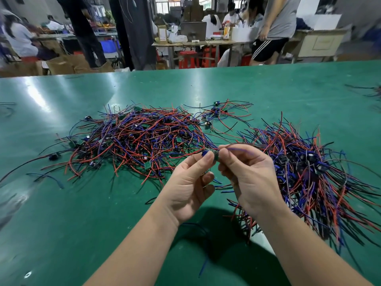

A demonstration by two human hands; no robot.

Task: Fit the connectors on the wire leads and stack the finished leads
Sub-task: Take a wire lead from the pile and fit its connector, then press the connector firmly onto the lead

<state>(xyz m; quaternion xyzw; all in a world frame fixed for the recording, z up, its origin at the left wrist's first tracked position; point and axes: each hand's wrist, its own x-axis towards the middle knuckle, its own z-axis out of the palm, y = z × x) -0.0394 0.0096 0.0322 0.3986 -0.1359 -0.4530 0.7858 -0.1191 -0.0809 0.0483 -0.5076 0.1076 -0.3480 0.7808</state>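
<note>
My left hand (190, 183) pinches a small green board with a blue connector (214, 154) between thumb and forefinger, just above the green table (82, 223). My right hand (250, 178) meets it from the right and grips the blue and dark wire leads (242, 150) that run out of that piece. A loose tangle of red, blue and black leads with small boards (140, 139) lies behind my left hand. A denser pile of leads (313, 174), laid roughly one way, lies to the right of my right hand.
A few stray leads (216, 112) lie at the back between the piles, and more wires (371, 93) at the far right edge. A single blue lead (51, 178) lies at the left. Beyond the table's far edge people work at benches (202, 43).
</note>
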